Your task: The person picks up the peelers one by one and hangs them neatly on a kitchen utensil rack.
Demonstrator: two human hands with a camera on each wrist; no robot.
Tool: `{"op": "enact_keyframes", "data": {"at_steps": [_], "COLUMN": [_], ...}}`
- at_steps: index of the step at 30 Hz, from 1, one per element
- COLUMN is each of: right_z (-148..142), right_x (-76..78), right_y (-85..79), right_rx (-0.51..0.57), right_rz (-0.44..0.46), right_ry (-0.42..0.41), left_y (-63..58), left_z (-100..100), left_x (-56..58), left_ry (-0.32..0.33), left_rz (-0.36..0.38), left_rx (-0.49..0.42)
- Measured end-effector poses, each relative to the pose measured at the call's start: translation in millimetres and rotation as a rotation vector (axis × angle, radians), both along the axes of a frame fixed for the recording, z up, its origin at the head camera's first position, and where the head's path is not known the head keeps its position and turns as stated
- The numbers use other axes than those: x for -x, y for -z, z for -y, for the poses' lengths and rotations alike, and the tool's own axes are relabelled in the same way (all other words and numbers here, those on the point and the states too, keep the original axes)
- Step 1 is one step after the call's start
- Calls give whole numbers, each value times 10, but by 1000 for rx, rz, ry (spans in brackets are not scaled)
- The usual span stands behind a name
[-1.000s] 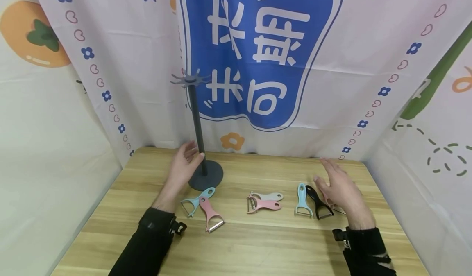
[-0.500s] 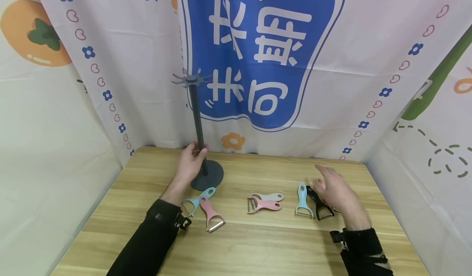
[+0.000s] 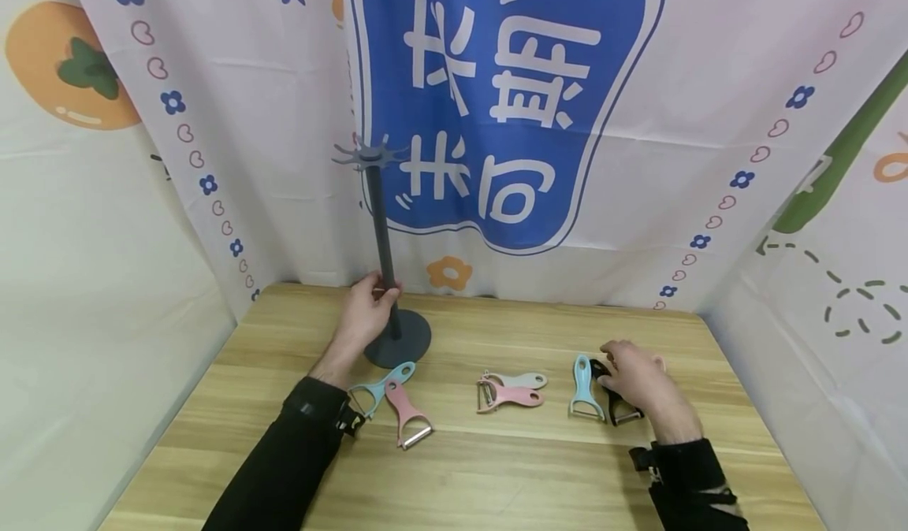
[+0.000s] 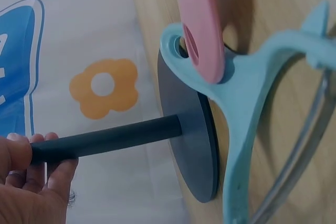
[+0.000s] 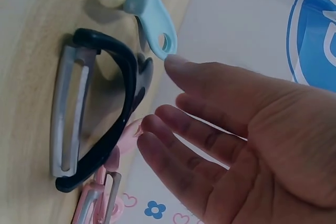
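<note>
In the head view my left hand (image 3: pixel 365 310) grips the dark upright pole (image 3: pixel 383 239) of a stand, low above its round base (image 3: pixel 400 340). The left wrist view shows the thumb and fingers (image 4: pixel 62 174) around that pole. A blue peeler (image 3: pixel 383 385) and a pink peeler (image 3: pixel 404 409) overlap in front of the base. My right hand (image 3: pixel 645 381) hovers over a black peeler (image 3: pixel 624 414), partly hiding it; its thumb and fingers are apart and loosely bent in the right wrist view. Beside it lies another blue peeler (image 3: pixel 583 385). Pink peeler parts (image 5: pixel 97 195) show behind the black one.
A white peeler (image 3: pixel 521 379) and a pink peeler (image 3: pixel 514 395) lie together mid-table. The stand carries a ring of hooks (image 3: pixel 370 155) on top. Printed cloth (image 3: pixel 638 184) hangs behind the wooden table (image 3: pixel 454 476) and at both sides.
My left hand has closed its fingers around the pole. The right hand has come lower and nearer, over the black peeler, uncovering a pink handle end behind it.
</note>
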State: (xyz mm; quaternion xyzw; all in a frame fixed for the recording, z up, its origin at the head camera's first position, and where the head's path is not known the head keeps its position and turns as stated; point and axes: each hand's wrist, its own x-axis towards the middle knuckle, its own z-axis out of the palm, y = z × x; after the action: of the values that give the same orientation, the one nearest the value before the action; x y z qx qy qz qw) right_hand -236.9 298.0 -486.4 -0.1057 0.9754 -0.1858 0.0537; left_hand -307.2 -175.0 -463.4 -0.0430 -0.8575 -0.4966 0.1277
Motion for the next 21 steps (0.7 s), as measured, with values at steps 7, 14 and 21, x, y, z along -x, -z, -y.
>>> {"op": "enact_keyframes", "data": {"at_steps": [7,14,21], "right_z": [5,13,27], "right_x": [12,11,-10], "right_y": [70,63,33], "right_rx": [-30,-63,-67], "right_rz": [27,45,117], "right_ry": [5,10,51], "left_y": [-14,-39,-36], "left_z": [8,-28,-90], "left_x": [3,-20,-82], "left_ry": [-9,-7,1], "left_rz": [2,-9,6], "left_rx": [53,54,55]}}
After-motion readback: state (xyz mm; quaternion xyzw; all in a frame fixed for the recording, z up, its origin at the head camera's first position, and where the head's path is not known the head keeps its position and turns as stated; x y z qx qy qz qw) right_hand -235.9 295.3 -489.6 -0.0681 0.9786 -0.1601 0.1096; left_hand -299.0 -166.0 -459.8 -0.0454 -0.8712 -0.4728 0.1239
